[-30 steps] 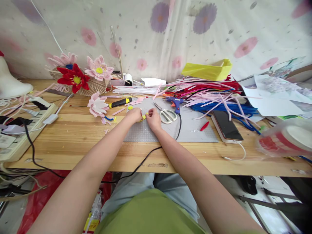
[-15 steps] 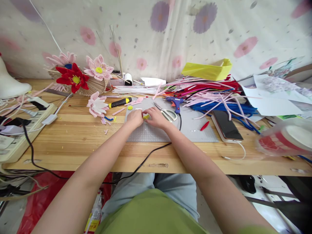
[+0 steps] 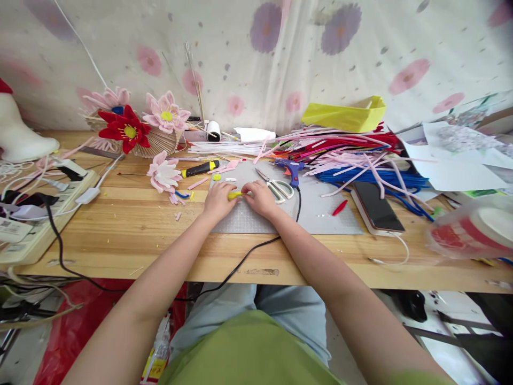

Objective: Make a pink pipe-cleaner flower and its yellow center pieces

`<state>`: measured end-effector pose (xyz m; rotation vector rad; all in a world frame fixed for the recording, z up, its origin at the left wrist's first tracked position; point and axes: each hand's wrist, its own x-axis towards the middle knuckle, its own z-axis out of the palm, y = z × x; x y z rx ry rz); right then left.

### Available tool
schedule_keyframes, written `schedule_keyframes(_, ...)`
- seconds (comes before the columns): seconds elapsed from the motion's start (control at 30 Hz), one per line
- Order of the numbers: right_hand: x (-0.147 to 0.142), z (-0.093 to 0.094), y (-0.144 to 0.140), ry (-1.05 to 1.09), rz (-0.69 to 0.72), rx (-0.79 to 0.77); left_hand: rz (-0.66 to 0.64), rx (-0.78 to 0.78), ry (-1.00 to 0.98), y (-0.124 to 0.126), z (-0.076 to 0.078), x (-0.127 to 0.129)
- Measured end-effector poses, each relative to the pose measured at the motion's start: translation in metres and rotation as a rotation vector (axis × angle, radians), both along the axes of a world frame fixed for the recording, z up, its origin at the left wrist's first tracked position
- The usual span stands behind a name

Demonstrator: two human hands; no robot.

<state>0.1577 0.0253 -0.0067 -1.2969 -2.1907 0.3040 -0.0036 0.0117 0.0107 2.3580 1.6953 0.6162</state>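
A short yellow pipe cleaner stretches between my two hands above the grey cutting mat. My left hand pinches its left end, and my right hand is closed round its right end. Scissors with pale handles lie just right of my right hand. Behind them a blue glue gun rests on the mat, its black cord running forward. A small yellow disc sits beyond my left hand. A red petal-shaped piece is on the mat's right part.
Fuzzy flowers and a yellow-black utility knife lie to the left, near a power strip. Bundles of coloured pipe cleaners spread at the back right. A phone and a plastic-wrapped cup stand at the right.
My hands have drawn slightly apart, and more of the yellow pipe cleaner shows between them. The whole view has shifted a little.
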Motion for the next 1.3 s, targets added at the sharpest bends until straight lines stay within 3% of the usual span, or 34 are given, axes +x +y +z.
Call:
schedule_keyframes(0.17, 0.000, -0.005, -0.004, -0.007, -0.007, 0.002, 0.071, -0.061, -0.180, -0.006, -0.017, -0.003)
schedule_keyframes(0.47, -0.001, -0.010, -0.003, 0.040, 0.000, -0.062, 0.110, -0.109, -0.268, -0.005, -0.019, -0.005)
schedule_keyframes(0.6, 0.003, -0.012, -0.003, 0.079, -0.009, -0.060, 0.120, -0.122, -0.253, -0.005, -0.019, -0.004)
schedule_keyframes(0.87, 0.006, -0.014, 0.000, 0.171, -0.005, -0.140, 0.087, 0.030, -0.191, -0.004, -0.023, -0.007)
schedule_keyframes(1.1, 0.005, -0.015, 0.002, 0.219, -0.041, -0.173, 0.081, -0.059, -0.277, -0.003, -0.027, -0.003)
schedule_keyframes(1.3, 0.005, -0.018, 0.003, 0.205, -0.034, -0.139, 0.168, -0.041, -0.168, -0.010, -0.021, -0.003)
